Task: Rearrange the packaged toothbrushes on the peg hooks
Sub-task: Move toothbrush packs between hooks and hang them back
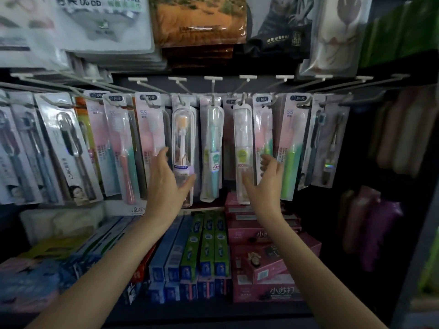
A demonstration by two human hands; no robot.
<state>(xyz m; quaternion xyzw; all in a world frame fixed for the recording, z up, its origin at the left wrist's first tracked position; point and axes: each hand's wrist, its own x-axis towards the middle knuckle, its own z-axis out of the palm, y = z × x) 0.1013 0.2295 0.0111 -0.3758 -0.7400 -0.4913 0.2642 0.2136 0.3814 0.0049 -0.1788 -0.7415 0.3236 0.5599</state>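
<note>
Both hands raised to the centre packs on the peg row; nothing lifted off yet.

Landmark: teal toothbrush pack [212, 150], hung mid-row. Left hand [166, 179] is held spread just left of it, thumb against the orange-head pack [183, 148], apparently to steady it. Right hand [266, 181] is held loose just right, thumb touching the yellow-label pack [243, 153], nothing gripped. All packs hang from peg hooks [213, 91], faces outward.

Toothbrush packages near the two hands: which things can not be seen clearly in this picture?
- Head view: left hand covers the lower part of the orange-bristle pack.
- Right hand hides the clear pack's bottom corner; whether its fingers touch anything is unclear.
- Label text is blurred.
</note>
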